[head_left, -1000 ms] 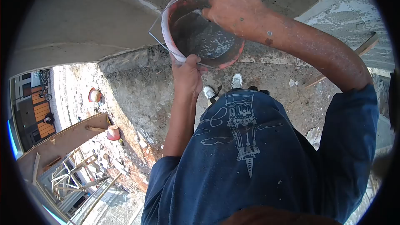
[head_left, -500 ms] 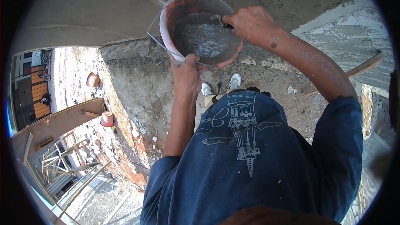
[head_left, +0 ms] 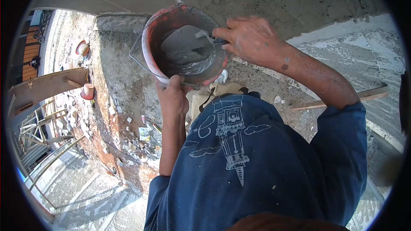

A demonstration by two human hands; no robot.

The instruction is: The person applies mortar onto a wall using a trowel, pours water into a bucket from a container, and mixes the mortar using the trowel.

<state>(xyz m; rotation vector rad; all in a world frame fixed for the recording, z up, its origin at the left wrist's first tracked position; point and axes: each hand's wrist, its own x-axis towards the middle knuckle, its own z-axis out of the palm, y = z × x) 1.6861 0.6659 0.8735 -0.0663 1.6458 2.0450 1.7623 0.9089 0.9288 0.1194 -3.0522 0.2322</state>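
In the head view, my left hand (head_left: 172, 96) is closed on the near rim of a reddish bucket (head_left: 147, 49) and holds it tilted. Grey wet mortar (head_left: 197, 67) lies inside, and the bucket's wire handle (head_left: 137, 62) hangs over the left side. My right hand (head_left: 252, 38) is wrapped round the dark grip of a trowel (head_left: 182, 40) at the right side of the rim. The mortar-coated blade is inside the bucket, above the wet mix. How much mortar sits on the blade is hard to tell.
A plastered wall surface (head_left: 291, 0) spans the top, close beyond the bucket. Wooden planks (head_left: 338, 98) jut out at right. Two more buckets (head_left: 87, 91) (head_left: 82, 48) stand at left near rubble (head_left: 111, 110). A timber frame (head_left: 47, 124) is at lower left.
The bucket and my left hand have shifted left and down in view. The trowel blade, hidden in the mix before, now shows above it. My right hand has moved slightly left.
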